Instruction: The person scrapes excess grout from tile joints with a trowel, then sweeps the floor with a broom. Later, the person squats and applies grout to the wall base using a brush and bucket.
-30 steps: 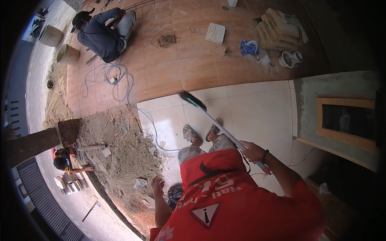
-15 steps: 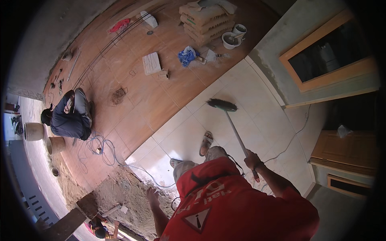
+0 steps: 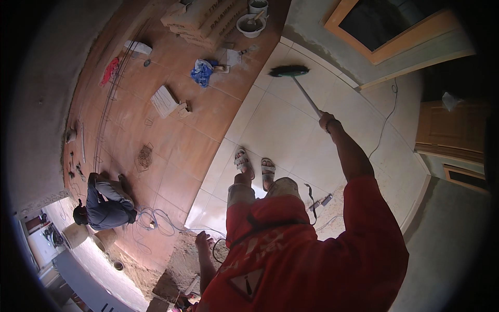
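Observation:
My right hand [image 3: 326, 120] is wrapped around the pale handle of a push broom [image 3: 306, 96], with that arm stretched far forward. The broom's dark bristle head [image 3: 289, 71] rests on the cream tile floor [image 3: 291, 122], close to the base of the wall. My left hand [image 3: 204, 241] hangs low at my left side with its fingers loosely apart, holding nothing. Beneath that hand are a cable and a patch of rough, unfinished ground. Both my sandalled feet stand on the cream tiles, below the broom.
Stacked bags [image 3: 205, 21], mortar buckets [image 3: 251, 26], a blue plastic bag [image 3: 201, 73] and a white box [image 3: 165, 101] stand on the reddish tiles. A co-worker [image 3: 106, 205] crouches at left near coiled cable [image 3: 156, 219]. A small dark tool [image 3: 321, 202] lies at my right.
My right arm has reached forward, carrying the broom farther away, up to the wall base. My feet have come together, and the whole view has turned and shifted.

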Demonstrator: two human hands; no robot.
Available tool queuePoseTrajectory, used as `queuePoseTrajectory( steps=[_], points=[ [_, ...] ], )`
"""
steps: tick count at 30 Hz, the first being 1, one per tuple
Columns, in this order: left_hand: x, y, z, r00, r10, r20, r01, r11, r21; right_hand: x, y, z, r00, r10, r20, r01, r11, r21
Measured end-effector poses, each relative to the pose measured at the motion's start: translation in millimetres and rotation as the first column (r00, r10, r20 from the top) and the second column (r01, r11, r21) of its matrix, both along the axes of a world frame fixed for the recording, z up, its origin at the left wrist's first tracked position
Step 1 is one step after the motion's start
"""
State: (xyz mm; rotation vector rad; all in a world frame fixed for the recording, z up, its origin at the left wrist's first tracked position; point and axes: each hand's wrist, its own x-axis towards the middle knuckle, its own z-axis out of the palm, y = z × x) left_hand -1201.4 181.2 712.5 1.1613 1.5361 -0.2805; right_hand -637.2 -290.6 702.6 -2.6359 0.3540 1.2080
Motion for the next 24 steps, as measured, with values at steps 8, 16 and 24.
queuePoseTrajectory(
  steps=[8, 16, 24],
  points=[
    [117.2, 101.7, -26.8, 0.981, -0.194, -0.015, 0.191, 0.974, -0.120, -312.1, -24.8, -25.3, 0.967, -0.017, -0.254, -0.012, 0.994, -0.112],
    [306.0, 148.8, -12.8, 0.887, -0.422, 0.186, 0.417, 0.906, 0.066, -374.3, -25.5, 155.3, 0.722, -0.210, -0.659, 0.220, 0.973, -0.069],
    [372.3, 127.1, -54.5, 0.839, -0.500, 0.213, 0.516, 0.856, -0.023, -318.6, -118.4, 171.4, 0.945, -0.080, -0.316, -0.014, 0.959, -0.282]
  ],
)
